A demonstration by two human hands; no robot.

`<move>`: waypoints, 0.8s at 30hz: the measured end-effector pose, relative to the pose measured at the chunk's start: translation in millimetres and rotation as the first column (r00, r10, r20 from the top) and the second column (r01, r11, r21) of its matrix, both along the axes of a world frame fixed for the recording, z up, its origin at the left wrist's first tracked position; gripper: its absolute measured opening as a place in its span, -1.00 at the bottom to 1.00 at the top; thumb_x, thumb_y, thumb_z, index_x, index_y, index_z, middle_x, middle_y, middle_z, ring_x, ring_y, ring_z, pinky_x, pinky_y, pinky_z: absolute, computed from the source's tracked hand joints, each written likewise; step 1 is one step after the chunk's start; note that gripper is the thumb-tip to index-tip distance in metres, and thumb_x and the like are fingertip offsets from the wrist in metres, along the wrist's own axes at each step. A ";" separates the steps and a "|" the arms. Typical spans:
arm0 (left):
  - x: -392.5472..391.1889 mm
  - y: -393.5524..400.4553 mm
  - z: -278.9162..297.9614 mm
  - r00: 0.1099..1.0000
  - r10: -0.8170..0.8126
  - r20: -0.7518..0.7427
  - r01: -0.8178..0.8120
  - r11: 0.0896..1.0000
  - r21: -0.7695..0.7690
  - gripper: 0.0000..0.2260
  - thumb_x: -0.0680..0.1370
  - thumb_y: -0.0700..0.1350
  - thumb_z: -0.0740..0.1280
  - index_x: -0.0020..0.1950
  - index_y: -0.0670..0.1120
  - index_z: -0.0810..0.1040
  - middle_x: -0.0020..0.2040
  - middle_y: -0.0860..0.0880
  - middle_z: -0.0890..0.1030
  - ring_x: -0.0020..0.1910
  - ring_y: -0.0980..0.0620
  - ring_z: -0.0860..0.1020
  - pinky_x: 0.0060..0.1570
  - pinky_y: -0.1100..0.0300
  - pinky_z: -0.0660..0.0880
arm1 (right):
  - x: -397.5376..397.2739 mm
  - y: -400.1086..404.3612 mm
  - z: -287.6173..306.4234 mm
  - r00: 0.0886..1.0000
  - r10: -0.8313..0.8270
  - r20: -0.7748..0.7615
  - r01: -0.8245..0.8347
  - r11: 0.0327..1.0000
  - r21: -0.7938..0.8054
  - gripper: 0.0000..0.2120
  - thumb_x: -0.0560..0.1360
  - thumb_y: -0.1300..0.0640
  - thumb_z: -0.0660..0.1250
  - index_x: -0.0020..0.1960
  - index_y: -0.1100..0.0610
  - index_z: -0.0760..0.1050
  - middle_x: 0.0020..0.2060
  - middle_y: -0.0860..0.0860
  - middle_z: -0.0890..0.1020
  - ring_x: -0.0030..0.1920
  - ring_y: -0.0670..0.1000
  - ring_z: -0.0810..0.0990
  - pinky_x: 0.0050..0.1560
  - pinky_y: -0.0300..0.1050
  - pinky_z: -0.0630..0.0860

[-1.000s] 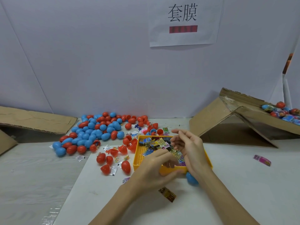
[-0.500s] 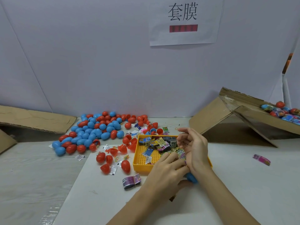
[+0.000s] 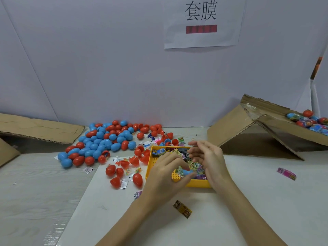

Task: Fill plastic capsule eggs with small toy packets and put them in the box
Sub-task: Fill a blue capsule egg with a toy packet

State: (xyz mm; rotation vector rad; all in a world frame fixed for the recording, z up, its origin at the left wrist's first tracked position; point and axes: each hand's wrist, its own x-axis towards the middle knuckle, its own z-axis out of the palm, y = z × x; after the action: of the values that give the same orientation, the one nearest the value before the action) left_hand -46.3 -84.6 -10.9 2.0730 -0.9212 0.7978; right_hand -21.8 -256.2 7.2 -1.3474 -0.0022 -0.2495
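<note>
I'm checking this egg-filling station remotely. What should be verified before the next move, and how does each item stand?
1. Packets left in the yellow tray: ok.
2. Blue egg half in reach at the left hand: ok.
3. Right hand holding a packet: cannot tell.
4. Spare egg pile available: ok.
5. Cardboard box open with room: ok.
6. Stray gold packet outside the tray: not ok.
</note>
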 end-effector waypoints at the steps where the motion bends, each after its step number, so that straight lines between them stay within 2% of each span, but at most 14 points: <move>1: -0.8 0.1 0.0 1.000 -0.013 0.024 0.010 0.996 0.093 -0.73 0.58 0.15 0.43 -0.03 -0.06 0.64 -0.07 0.10 0.59 -0.03 0.08 0.52 0.02 0.19 0.47 | 0.4 3.1 -2.2 1.000 -0.016 0.008 0.017 0.997 -0.077 -0.71 0.72 0.19 0.19 0.02 0.25 0.66 -0.28 0.11 0.69 -0.27 0.01 0.65 -0.27 -0.20 0.58; 3: -1.6 -3.9 -4.2 0.992 -0.029 0.123 -0.016 0.938 0.346 -0.67 0.59 0.23 0.35 0.10 -0.02 0.62 0.03 0.09 0.60 0.02 0.07 0.49 0.04 0.23 0.43 | 1.4 6.5 -5.8 0.998 -0.042 0.037 0.048 0.982 -0.184 -0.70 0.72 0.18 0.20 0.00 0.23 0.67 -0.30 0.10 0.69 -0.29 0.00 0.65 -0.27 -0.19 0.59; 5: -2.0 -7.6 -9.1 0.989 -0.025 0.143 -0.047 0.878 0.476 -0.68 0.58 0.16 0.39 0.20 -0.03 0.60 0.12 0.05 0.59 0.07 0.04 0.51 0.05 0.19 0.45 | 2.2 6.8 -8.5 0.996 -0.074 0.049 0.084 0.969 -0.233 -0.70 0.72 0.17 0.20 -0.02 0.22 0.66 -0.32 0.08 0.69 -0.31 0.00 0.65 -0.25 -0.15 0.60; 7: -1.6 -8.0 -9.6 0.992 -0.009 0.122 -0.049 0.886 0.461 -0.74 0.57 0.07 0.44 0.16 -0.05 0.62 0.07 0.03 0.60 0.02 0.01 0.54 -0.02 0.17 0.48 | 2.8 5.7 -10.7 0.995 -0.098 0.034 0.104 0.955 -0.277 -0.72 0.72 0.18 0.20 -0.03 0.19 0.65 -0.31 0.08 0.71 -0.29 0.01 0.67 -0.20 -0.08 0.63; 10: 1.5 -1.2 -4.5 0.994 0.073 0.080 -0.095 0.939 0.329 -0.75 0.64 0.10 0.32 0.01 -0.05 0.65 -0.06 0.06 0.59 -0.06 0.05 0.50 -0.06 0.19 0.45 | 4.0 3.7 -13.1 0.998 -0.059 0.018 0.062 0.894 -0.443 -0.81 0.68 0.25 0.27 0.05 0.13 0.66 -0.19 0.03 0.73 -0.14 0.01 0.71 -0.06 -0.05 0.67; 12: 6.6 7.1 -2.1 0.984 0.171 0.055 -0.179 0.957 0.230 -0.80 0.65 0.01 0.33 -0.02 -0.09 0.65 -0.09 0.03 0.59 -0.08 0.03 0.50 -0.06 0.10 0.48 | 2.8 5.9 -13.1 0.997 0.056 0.043 -0.016 0.768 -0.640 -0.80 0.65 0.26 0.33 0.12 0.05 0.68 -0.07 -0.07 0.72 -0.03 -0.09 0.69 0.03 -0.17 0.64; 14: 12.4 17.2 -0.2 0.944 0.331 -0.009 -0.321 0.920 0.224 -0.86 0.63 -0.04 0.36 0.06 -0.09 0.63 -0.02 0.01 0.58 -0.02 0.02 0.48 0.00 0.09 0.49 | 0.5 12.3 -12.7 0.987 0.142 0.071 -0.041 0.658 -0.752 -0.79 0.64 0.22 0.35 0.14 -0.03 0.69 -0.01 -0.17 0.71 0.03 -0.20 0.65 0.03 -0.35 0.58; 16: 17.5 26.8 -0.8 0.881 0.464 -0.094 -0.419 0.857 0.300 -0.79 0.62 0.03 0.33 0.17 -0.06 0.60 0.09 0.02 0.56 0.07 0.03 0.43 0.08 0.15 0.43 | -1.6 17.2 -12.7 0.987 0.136 0.088 -0.021 0.650 -0.759 -0.78 0.65 0.22 0.33 0.13 -0.02 0.70 -0.04 -0.19 0.71 0.02 -0.27 0.64 0.02 -0.41 0.55; 18: 21.9 33.1 -4.6 0.847 0.509 -0.153 -0.436 0.830 0.348 -0.74 0.60 0.08 0.31 0.21 -0.02 0.57 0.13 0.06 0.56 0.11 0.05 0.39 0.09 0.17 0.35 | -1.3 17.5 -13.8 0.992 0.097 0.080 -0.007 0.674 -0.739 -0.78 0.65 0.26 0.32 0.12 0.03 0.70 -0.08 -0.15 0.73 -0.02 -0.25 0.67 0.04 -0.35 0.58; 21: 24.9 30.7 -4.9 0.829 0.490 -0.270 -0.410 0.860 0.304 -0.79 0.57 0.11 0.37 0.14 0.06 0.60 0.05 0.15 0.60 0.09 0.11 0.34 -0.01 0.16 0.21 | -0.8 15.6 -13.6 0.994 0.088 0.057 -0.019 0.685 -0.728 -0.78 0.64 0.27 0.33 0.13 0.04 0.69 -0.08 -0.13 0.73 -0.03 -0.26 0.67 -0.02 -0.38 0.57; 24: 25.9 26.7 -4.7 0.819 0.452 -0.353 -0.393 0.891 0.228 -0.84 0.56 0.10 0.43 0.09 0.11 0.61 0.03 0.21 0.61 0.09 0.14 0.34 -0.01 0.16 0.10 | -0.2 16.3 -13.4 0.993 0.113 0.030 -0.051 0.646 -0.762 -0.81 0.62 0.16 0.40 0.18 -0.05 0.67 -0.03 -0.17 0.70 0.00 -0.24 0.65 -0.07 -0.44 0.52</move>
State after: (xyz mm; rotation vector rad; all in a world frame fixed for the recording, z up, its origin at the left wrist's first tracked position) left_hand -20.4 -57.9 -15.6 2.4918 -0.2958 0.4950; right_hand -21.9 -239.9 -6.2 -2.1878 -0.2626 -0.2281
